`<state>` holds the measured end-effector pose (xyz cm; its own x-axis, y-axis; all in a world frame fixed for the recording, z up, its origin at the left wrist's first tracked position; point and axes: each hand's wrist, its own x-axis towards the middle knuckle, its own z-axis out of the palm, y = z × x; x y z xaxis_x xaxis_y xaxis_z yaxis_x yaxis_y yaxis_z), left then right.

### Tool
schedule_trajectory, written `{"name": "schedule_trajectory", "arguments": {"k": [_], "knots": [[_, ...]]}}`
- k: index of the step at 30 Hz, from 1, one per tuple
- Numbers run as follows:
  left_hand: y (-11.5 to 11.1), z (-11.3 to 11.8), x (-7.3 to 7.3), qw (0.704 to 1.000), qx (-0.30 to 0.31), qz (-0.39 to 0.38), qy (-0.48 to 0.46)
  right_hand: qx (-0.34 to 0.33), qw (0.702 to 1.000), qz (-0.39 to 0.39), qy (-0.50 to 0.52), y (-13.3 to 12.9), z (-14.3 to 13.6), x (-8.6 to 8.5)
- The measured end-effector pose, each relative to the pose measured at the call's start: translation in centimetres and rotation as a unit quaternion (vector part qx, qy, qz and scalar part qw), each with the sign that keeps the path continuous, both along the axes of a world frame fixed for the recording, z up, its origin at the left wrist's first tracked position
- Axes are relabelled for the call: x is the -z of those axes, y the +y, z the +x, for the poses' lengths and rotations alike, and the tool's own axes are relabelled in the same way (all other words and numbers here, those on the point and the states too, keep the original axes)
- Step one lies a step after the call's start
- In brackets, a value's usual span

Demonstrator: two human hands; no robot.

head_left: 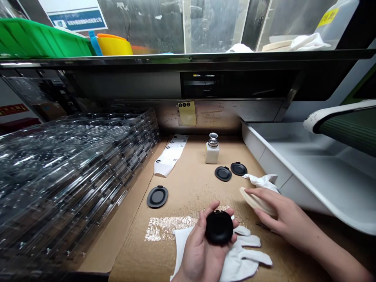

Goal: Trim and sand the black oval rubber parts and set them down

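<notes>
In the lower middle, my left hand (202, 250) is closed around a glossy black rounded case (219, 228), its small hinge tab toward the far side. To its right, my right hand (279, 213) pinches a flat cream-coloured pad (257, 201) between thumb and fingers. A white glove (243, 260) lies beneath my left hand, partly hidden by it. Beyond my right fingers is a crumpled white cloth (263, 181). Three flat black lid-like pieces with tabs lie on the cardboard: one at left (157, 196), and a pair, the nearer (223, 173) and the farther (239, 169).
A small white bottle with a metal top (212, 150) stands at the back beside a label strip (172, 154). Stacked clear plastic trays (88, 164) fill the left. A white bin (282, 184) borders the right. Overhead runs a shelf (188, 58) with a green basket (44, 39).
</notes>
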<state>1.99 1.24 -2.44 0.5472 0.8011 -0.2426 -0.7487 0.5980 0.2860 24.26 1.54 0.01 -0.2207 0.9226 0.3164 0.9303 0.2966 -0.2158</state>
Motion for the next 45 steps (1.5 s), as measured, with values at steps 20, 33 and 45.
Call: {"name": "schedule_trajectory", "arguments": {"k": [20,33,45], "knots": [[-0.1,0.6,-0.8,0.996,-0.074,-0.002,0.049,-0.115,0.982,0.147,0.042,0.2,-4.4,-0.4],[-0.1,0.8,-0.6,0.998,-0.046,0.011,0.050,-0.203,0.974,0.082,0.057,-1.9,-5.2,0.7],[-0.1,0.8,-0.5,0.997,-0.059,0.007,0.041,-0.223,0.972,0.053,0.059,-3.2,-4.5,1.0]]}}
